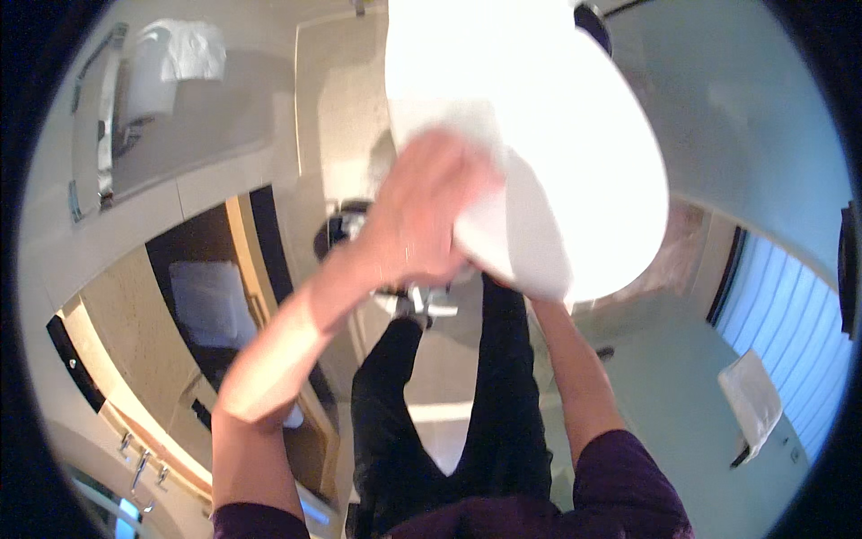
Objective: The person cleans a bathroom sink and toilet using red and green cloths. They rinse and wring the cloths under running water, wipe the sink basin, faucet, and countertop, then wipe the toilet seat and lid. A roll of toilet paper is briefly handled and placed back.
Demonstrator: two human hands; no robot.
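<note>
A large white cloth [579,155], probably a towel, hangs in front of me, brightly overexposed with a rounded lower right edge. My left hand [438,195] is motion-blurred against its left part, so the finger grip is unclear. A grey shadow falls on the cloth beside that hand. From below, my right hand [505,276] holds the cloth's lower edge; most of its fingers are hidden behind the fabric.
At left, a chrome rack [106,135] carries white towels [192,50]. Below it, folded white linen [212,303] lies inside a wooden cabinet [128,290]. A wall-mounted tap [141,471] is lower left. On the right, a pale towel [751,397] hangs near blinds [788,323].
</note>
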